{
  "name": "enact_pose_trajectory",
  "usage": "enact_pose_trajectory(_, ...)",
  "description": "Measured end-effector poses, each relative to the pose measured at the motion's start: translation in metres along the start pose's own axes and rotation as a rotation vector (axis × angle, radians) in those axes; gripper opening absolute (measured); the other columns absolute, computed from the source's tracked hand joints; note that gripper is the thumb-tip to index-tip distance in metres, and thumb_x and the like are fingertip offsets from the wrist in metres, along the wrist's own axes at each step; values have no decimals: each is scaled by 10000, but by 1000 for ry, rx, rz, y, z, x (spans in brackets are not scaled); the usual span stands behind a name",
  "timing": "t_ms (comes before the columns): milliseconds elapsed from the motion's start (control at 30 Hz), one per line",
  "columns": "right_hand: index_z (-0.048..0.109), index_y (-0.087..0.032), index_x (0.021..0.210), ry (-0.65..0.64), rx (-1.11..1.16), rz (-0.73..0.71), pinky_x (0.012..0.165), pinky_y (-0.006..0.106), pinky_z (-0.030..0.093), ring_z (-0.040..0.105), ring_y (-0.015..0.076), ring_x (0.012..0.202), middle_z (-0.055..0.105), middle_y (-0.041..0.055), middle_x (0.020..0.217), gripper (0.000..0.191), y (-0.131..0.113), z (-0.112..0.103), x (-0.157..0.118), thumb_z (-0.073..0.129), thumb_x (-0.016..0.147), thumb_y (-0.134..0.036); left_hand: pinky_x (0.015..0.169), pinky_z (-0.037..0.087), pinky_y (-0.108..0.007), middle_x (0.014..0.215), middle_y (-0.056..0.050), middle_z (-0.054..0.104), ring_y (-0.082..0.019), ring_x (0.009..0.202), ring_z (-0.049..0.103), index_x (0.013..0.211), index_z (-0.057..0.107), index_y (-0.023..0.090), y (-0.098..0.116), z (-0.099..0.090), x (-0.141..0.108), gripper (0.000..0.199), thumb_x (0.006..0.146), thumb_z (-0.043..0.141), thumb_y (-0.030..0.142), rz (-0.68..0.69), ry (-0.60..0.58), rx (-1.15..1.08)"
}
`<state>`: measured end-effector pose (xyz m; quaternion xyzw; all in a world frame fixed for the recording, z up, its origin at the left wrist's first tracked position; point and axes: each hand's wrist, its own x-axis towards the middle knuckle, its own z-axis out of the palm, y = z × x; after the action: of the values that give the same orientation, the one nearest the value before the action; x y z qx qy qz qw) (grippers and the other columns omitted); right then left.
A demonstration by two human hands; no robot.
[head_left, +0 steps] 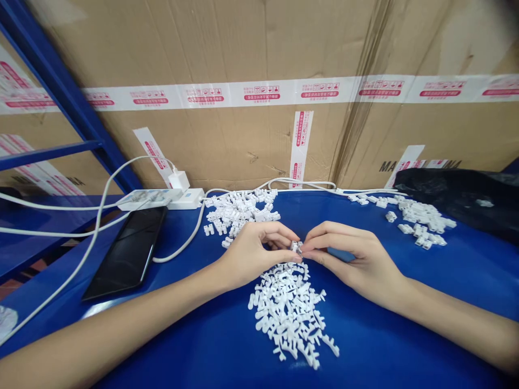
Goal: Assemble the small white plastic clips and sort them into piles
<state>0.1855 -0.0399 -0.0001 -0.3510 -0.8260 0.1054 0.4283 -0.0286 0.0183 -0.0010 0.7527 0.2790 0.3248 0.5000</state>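
Observation:
Between my fingertips, over the middle of the blue table, is a small white plastic wire connector [295, 246]. My left hand [255, 251] is closed in a pinch on its left side. From the right, the thumb and fingers of my right hand [351, 254] press together at the connector's edge; any smaller part between them is hidden. Just below my hands lies a pile of small white plastic levers [290, 313]. Behind my left hand spreads a heap of white connector housings [239, 212]. More white connectors [424, 219] lie at the back right.
A black phone [125, 254] lies on the blue table [446, 292] at left. Behind it are a white power strip [162, 199] with a plugged-in charger [178, 178] and looping white cables. A black plastic bag [458, 197] sits back right. Taped cardboard boxes [227, 146] stand behind.

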Motion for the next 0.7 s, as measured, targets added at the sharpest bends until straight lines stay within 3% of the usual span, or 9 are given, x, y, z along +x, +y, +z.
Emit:
enact_pose_trajectory(333, 755, -202, 963, 18, -1, 6, 715, 275, 575, 675, 157, 816, 715, 63, 927, 122, -2, 2, 0, 639, 941, -172, 717, 556, -273, 838, -32, 755, -146, 757, 692, 965, 746, 162, -1, 0, 0, 219, 767, 815, 227, 62, 34, 84)
enact_pose_trajectory(700, 738, -195, 959, 26, 5, -4, 659, 264, 569, 653, 138, 743, 705, 57, 899, 121, -3, 4, 0, 625, 941, -153, 645, 529, -268, 841, -40, 733, -124, 681, 621, 993, 744, 155, -5, 3, -4, 178, 826, 751, 216, 194, 55, 211)
